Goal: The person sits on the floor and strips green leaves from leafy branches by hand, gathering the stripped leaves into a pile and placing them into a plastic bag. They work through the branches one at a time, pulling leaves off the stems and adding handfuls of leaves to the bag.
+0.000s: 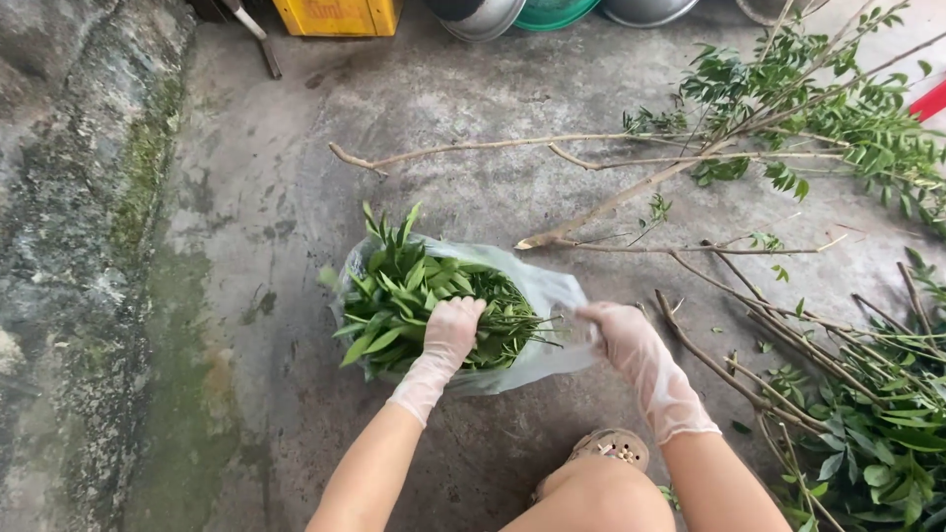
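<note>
A clear plastic bag (552,296) lies on the concrete floor, stuffed with green leafy sprigs (404,296) whose tips stick out at its left. My left hand (451,330), in a thin translucent glove, presses down on the leaves in the middle of the bag. My right hand (616,330), gloved the same way, grips the bag's plastic edge at the right, where the stem ends point.
Long bare and leafy cut branches (690,163) lie across the floor behind the bag and in a pile (867,414) at the right. Metal and green basins (512,12) and a yellow box (335,15) stand at the far edge. My knee and sandal (611,448) are below.
</note>
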